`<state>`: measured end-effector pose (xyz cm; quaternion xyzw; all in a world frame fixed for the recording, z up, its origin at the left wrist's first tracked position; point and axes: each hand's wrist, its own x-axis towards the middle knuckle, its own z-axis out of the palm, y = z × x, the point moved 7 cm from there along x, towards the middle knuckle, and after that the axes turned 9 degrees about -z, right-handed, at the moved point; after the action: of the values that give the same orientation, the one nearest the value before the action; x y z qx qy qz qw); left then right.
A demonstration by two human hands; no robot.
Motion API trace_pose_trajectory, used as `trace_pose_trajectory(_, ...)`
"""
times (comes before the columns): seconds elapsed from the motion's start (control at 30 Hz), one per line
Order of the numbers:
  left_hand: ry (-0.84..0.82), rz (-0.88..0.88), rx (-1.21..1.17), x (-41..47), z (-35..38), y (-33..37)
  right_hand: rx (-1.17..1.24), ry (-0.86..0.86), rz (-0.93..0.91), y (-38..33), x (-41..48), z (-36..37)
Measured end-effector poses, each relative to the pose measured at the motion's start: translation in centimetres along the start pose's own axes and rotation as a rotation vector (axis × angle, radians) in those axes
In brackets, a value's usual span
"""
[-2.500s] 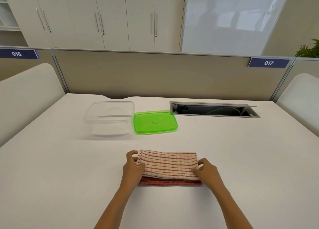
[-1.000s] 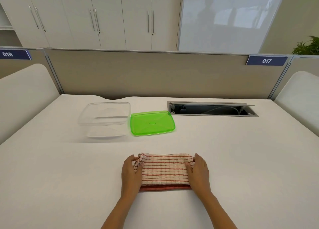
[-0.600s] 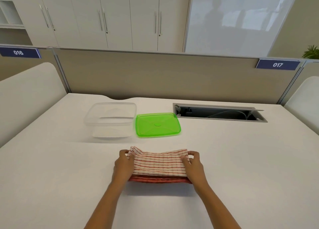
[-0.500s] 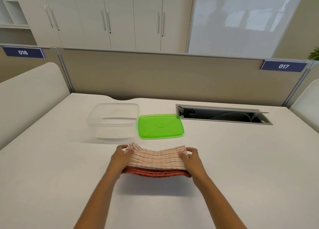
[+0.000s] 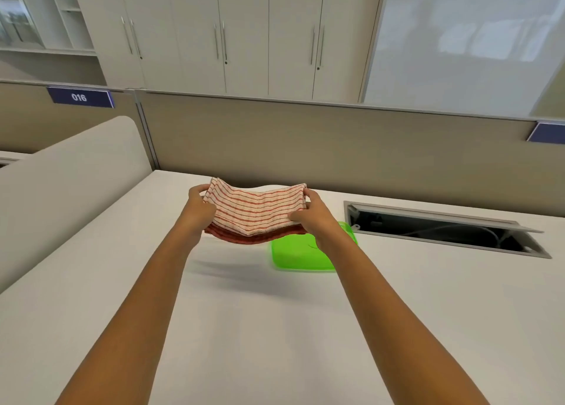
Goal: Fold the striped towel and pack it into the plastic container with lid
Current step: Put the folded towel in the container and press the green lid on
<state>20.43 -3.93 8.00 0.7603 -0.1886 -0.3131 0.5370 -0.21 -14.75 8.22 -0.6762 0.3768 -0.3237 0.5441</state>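
The folded striped towel (image 5: pixel 255 212) is held up in the air above the white table (image 5: pixel 275 328), toward the table's far edge. It is gripped at both short ends. The left hand (image 5: pixel 198 212) is closed on the left end of the towel, with the thumb on top and the fingers tucked under. The right hand (image 5: pixel 312 215) is closed on the right end in the same way. The towel sags a little in the middle between the two hands. White cloth with thin red stripes is seen on top, and darker red layers are seen along the near edge underneath.

A shadow of the towel is cast on the table just below it. The green lid (image 5: pixel 301 253) is lying flat on the table, just under the right hand and wrist, and part of it is hidden by them. The clear plastic container cannot be seen; it may be hidden behind the towel.

To the right of the lid, near the table's far edge, an open cable slot (image 5: pixel 443 230) is set into the table top. Behind the table a tan divider wall (image 5: pixel 305 141) is seen, with a blue sign marked 016 (image 5: pixel 80 97) on the left.
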Motion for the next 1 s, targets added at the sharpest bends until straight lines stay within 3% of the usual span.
trace_pose_trajectory(0.33, 0.114, -0.054, 0.142, 6.2, -1.1, -1.4, -0.398, 0.019, -0.018, 0.6, 5.4, 6.0)
trace_pose_trajectory(0.5, 0.099, -0.094, 0.278, 7.3, -0.6, -3.0, -0.854, -0.082, -0.155, 0.8, 5.6, 8.6)
trace_pose_trajectory(0.57, 0.202, -0.015, 0.396, 7.1, -0.7, -2.8, -1.106, -0.092, -0.260, 0.5, 5.5, 9.2)
trace_pose_trajectory(0.7, 0.418, 0.252, 0.599, 5.8, -0.6, -2.0, -1.305, -0.167, -0.422, 0.5, 5.6, 10.3)
trace_pose_trajectory(0.77, 0.377, 0.287, 0.793, 6.0, 0.1, -2.5, -1.385, -0.254, -0.469, 1.3, 5.6, 10.9)
trace_pose_trajectory(0.9, 0.229, 0.114, 1.100, 7.1, 0.8, -4.4, -1.459, -0.442, -0.439, 4.1, 5.5, 11.4)
trace_pose_trajectory(1.0, 0.162, 0.048, 1.164, 7.6, 1.2, -4.9, -1.422, -0.431, -0.419, 4.5, 5.7, 11.1)
